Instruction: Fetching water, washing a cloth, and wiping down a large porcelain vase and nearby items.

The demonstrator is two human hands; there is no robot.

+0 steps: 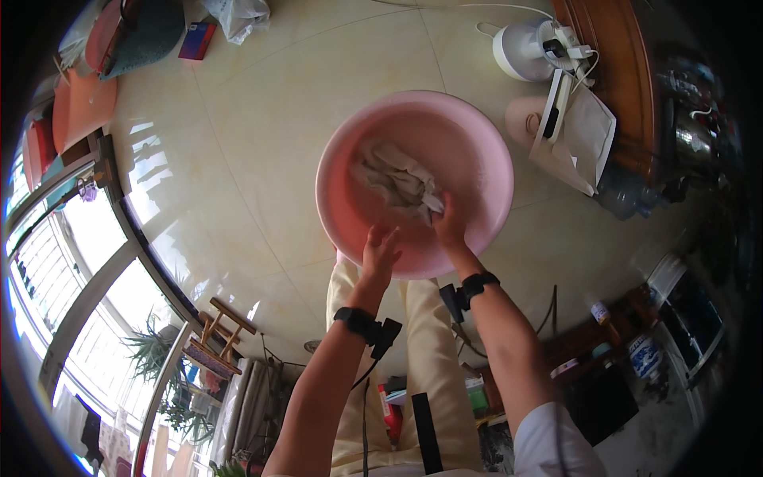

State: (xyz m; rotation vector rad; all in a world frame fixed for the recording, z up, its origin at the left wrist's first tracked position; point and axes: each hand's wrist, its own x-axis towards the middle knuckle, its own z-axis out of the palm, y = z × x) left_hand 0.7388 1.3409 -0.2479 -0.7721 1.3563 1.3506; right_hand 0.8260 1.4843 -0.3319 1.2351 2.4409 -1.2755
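Observation:
A round pink basin (494, 171) with water in it stands on the tiled floor in front of my legs. Inside lies a bunched, wet whitish cloth (393, 171), left of the basin's middle. My right hand (451, 221) reaches over the near right part of the basin and is closed on the cloth's near end. At the near rim, my left hand (382, 253) hangs with its fingers apart and slightly curled, holding nothing and short of the cloth. Both wrists wear black straps with small black devices and cables.
A white rounded appliance (520, 52), cables and a white paper bag (584, 135) stand by a wooden cabinet (616, 63) on the right. At the left are a glazed door frame (95, 282) and a small wooden stool (218, 338). Orange and green chairs or bins sit far left.

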